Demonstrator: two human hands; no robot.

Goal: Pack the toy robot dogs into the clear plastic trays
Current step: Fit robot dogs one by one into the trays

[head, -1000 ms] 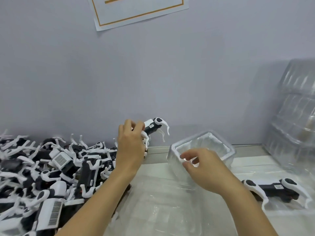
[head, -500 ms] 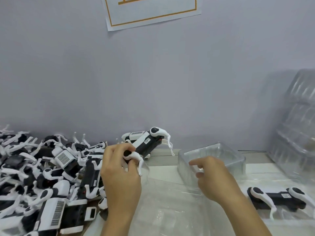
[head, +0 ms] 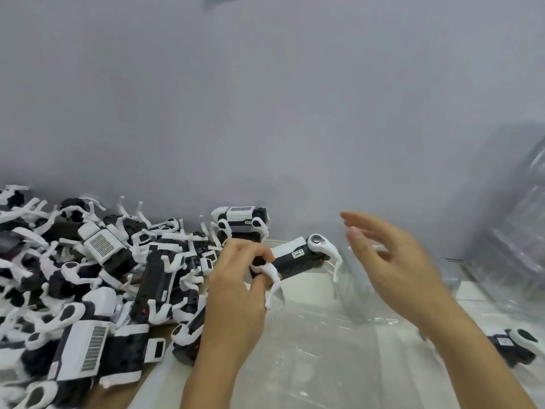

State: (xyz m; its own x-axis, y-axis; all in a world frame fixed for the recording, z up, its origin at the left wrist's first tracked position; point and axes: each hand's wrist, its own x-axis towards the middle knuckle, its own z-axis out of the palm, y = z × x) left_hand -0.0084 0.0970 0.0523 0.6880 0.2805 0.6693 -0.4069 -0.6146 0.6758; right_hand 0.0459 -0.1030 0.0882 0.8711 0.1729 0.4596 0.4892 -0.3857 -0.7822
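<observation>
Left hand (head: pixel 239 293) has its grip curled round the near end of a black-and-white toy robot dog (head: pixel 295 258), fingers wrapped over the body and one white leg; I see the dog held off the bench (head: pixel 318 278), lying roughly level, its far end with the round grey joint pointing right. Right hand (head: pixel 392 261) is up in the air to the dog's right, grip spread, fingers straight and apart, holding nothing; it is motion-blurred. Behind that hand, a clear plastic tray (head: pixel 354 278) stands on the bench, edges hard to make out. Heap of toy dogs (head: pixel 97 278) fills the left. One more dog (head: pixel 513 346) lies at far right on clear plastic sheeting (head: pixel 318 349). Stack of clear trays (head: pixel 519 225) against the wall (head: pixel 265 113), right.
</observation>
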